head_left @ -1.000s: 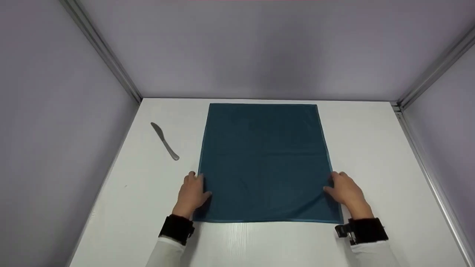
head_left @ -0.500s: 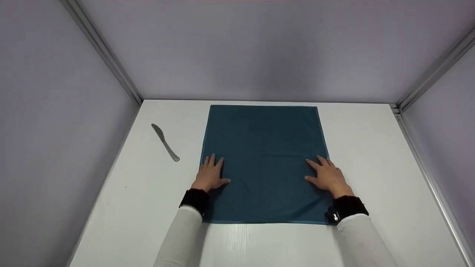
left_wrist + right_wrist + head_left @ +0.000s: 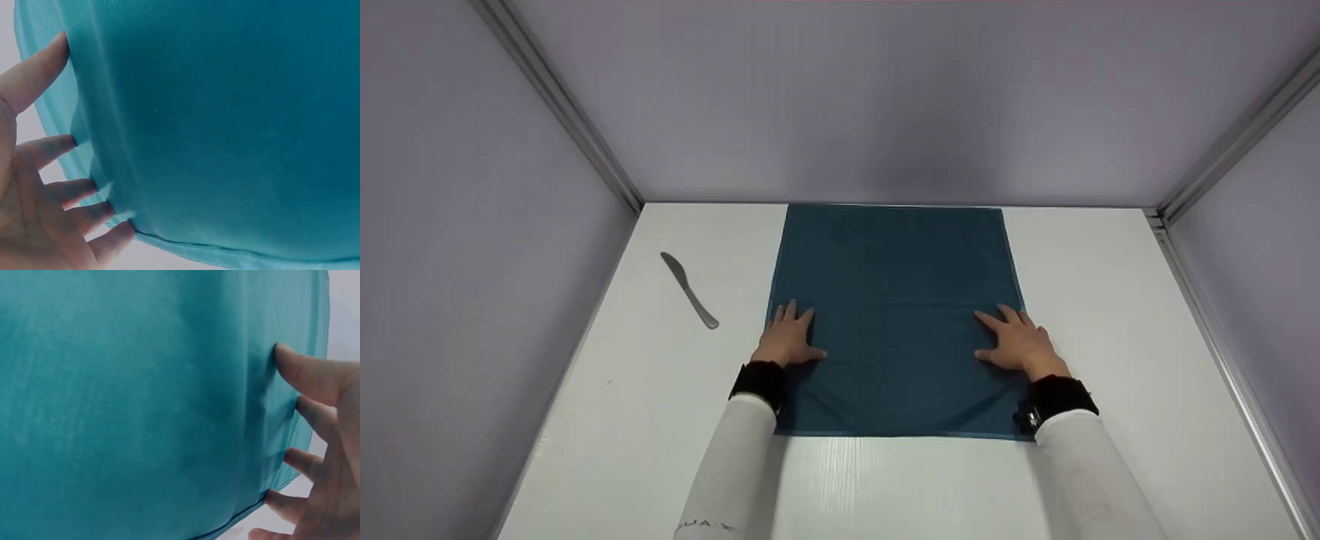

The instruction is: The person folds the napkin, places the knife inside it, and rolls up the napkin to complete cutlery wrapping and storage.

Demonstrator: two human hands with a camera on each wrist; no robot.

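Cloth (image 3: 896, 300): teal, square, spread flat on the white counter (image 3: 1110, 315), its far edge at the back wall.
Left hand (image 3: 789, 341): flat on the cloth near its left edge, fingers straight and spread, pressing down, gripping nothing.
Right hand (image 3: 1020, 343): flat on the cloth near its right edge, fingers straight and spread, pressing down, gripping nothing.
Knife (image 3: 688, 289): metal, lying on the counter left of the cloth, apart from it.
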